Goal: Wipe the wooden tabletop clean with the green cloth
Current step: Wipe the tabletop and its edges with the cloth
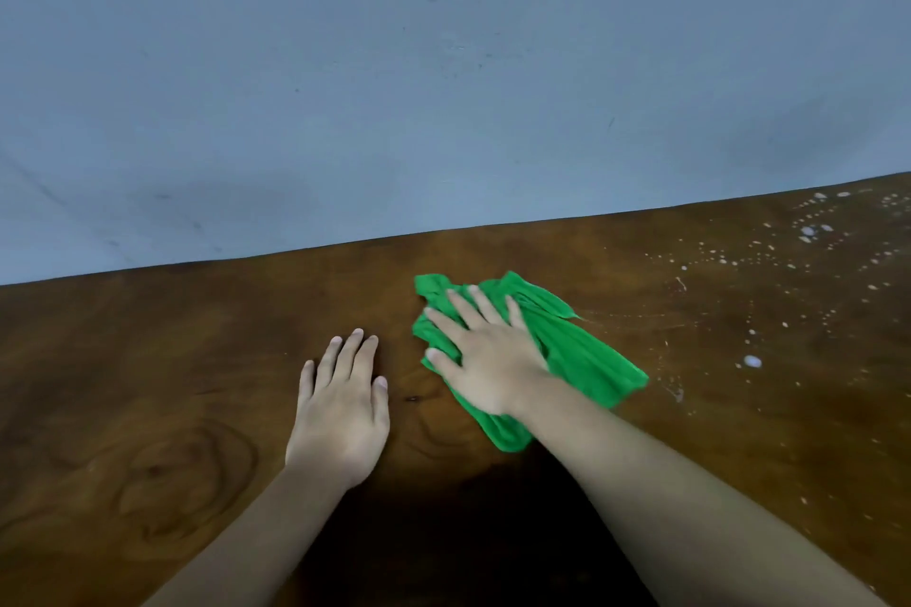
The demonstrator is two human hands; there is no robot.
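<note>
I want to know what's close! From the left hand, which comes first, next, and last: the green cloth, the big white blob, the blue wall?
1. Green cloth, just right of the left hand.
2. Big white blob, farther right on the table.
3. Blue wall, behind the table's back edge.

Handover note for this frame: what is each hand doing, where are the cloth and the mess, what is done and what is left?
Right hand: flat, fingers spread, pressing the green cloth onto the wooden tabletop.
Left hand: flat on bare wood beside the cloth, holding nothing.
Done: the wood left of the cloth shows no drops.
Left: white droplets spatter the tabletop to the right, up to the far edge.
</note>
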